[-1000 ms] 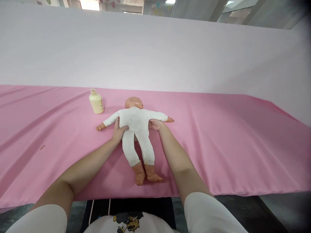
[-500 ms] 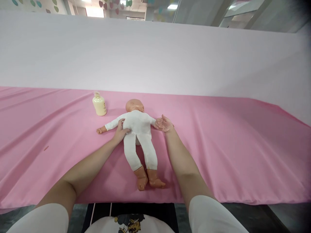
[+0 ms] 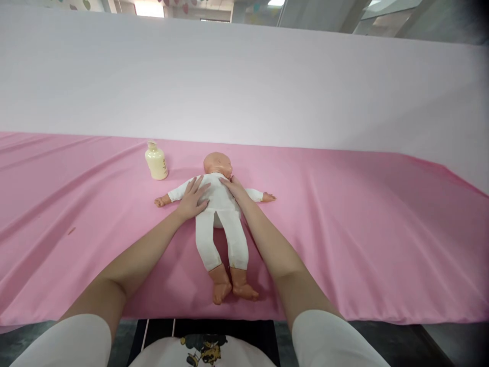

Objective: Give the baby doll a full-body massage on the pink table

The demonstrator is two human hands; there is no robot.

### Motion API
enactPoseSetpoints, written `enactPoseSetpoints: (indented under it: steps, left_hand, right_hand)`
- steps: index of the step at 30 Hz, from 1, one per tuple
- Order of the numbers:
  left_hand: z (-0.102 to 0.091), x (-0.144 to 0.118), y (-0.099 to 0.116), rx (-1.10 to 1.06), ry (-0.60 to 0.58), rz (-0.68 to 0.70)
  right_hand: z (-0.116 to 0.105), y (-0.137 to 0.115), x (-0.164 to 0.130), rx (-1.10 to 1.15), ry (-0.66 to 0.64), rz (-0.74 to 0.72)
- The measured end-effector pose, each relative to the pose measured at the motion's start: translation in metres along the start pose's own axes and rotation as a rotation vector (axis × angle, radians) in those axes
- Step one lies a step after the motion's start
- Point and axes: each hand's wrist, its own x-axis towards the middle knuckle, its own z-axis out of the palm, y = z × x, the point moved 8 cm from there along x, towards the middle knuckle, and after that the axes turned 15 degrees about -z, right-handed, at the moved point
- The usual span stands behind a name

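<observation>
A baby doll (image 3: 218, 214) in a white suit lies face up on the pink cloth (image 3: 344, 219), head away from me, arms spread, bare feet toward the near edge. My left hand (image 3: 194, 199) lies flat with fingers spread on the left side of the doll's chest. My right hand (image 3: 234, 187) rests flat on the upper chest, fingertips just below the doll's chin. Neither hand grips anything. The doll's left arm sticks out past my right wrist.
A small cream bottle (image 3: 156, 161) stands upright on the cloth, left of the doll's head. A pale pink backdrop (image 3: 244, 81) rises behind the table. The table's near edge runs just beyond the doll's feet. A small dark speck (image 3: 71, 231) lies on the cloth at left.
My right hand has left the doll's outstretched arm and come onto the upper chest. My left hand has slid from the doll's side up onto the chest, fingers now spread.
</observation>
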Motion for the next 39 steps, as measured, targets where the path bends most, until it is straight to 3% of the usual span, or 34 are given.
enactPoseSetpoints:
  steps: [7,12,17,24,28,39]
  left_hand:
    - [0.01,0.007,-0.023,-0.164,-0.108,-0.204]
    - [0.014,0.024,-0.016,-0.167,-0.084,-0.211]
    - [0.022,0.053,-0.02,-0.196,-0.003,-0.324]
    - [0.02,0.062,-0.043,-0.047,0.105,-0.427]
    - [0.019,0.065,-0.054,0.076,0.098,-0.462]
    - [0.021,0.065,-0.053,0.167,0.122,-0.482]
  right_hand:
    - [-0.001,0.001,0.001,-0.082,0.041,-0.032]
    - [-0.002,0.011,0.0,-0.147,0.083,-0.031]
    - [-0.003,0.014,0.0,-0.16,0.103,-0.056]
    - [0.007,-0.012,-0.004,-0.191,0.027,-0.215]
    - [0.015,-0.024,-0.008,-0.217,-0.021,-0.268]
    - [0.018,-0.029,-0.01,-0.232,-0.115,-0.324]
